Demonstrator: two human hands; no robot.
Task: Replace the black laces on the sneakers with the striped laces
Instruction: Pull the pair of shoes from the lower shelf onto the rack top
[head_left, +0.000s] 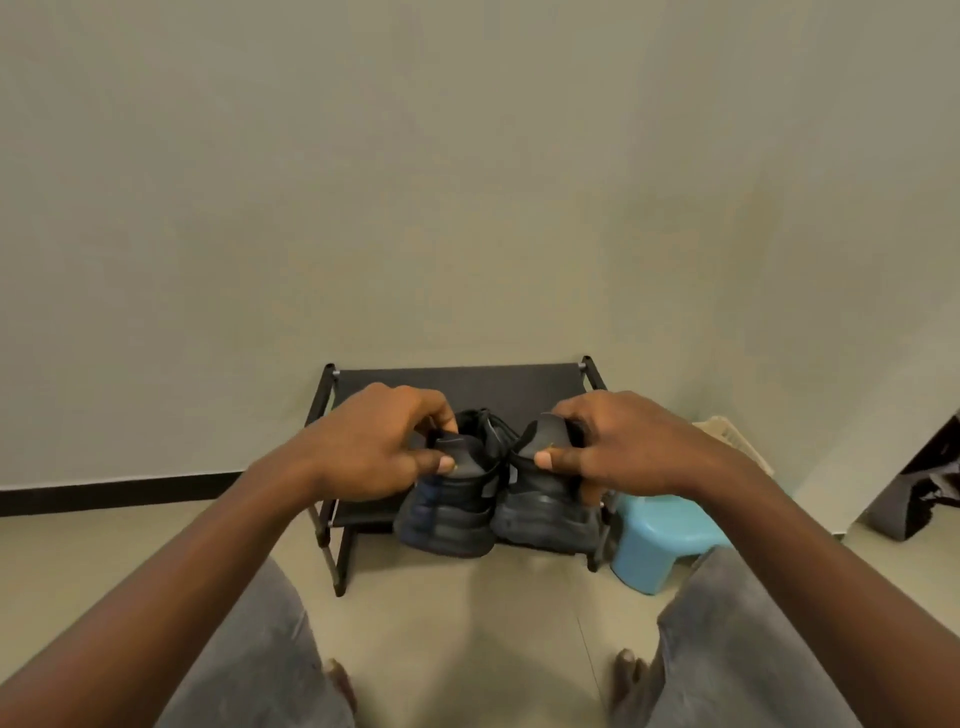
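The left hand (371, 447) pinches the heel collar of the left sneaker (449, 506), thumb on the back, fingers curled inside the opening. The right hand (623, 441) grips the right sneaker (545, 512) the same way. Both black shoes sit side by side, heels toward the person, at the front edge of a low black shoe rack (467, 384) against the wall. Black laces (493, 423) show between the hands. A blue plastic stool (662, 540) stands just beside the rack on the right.
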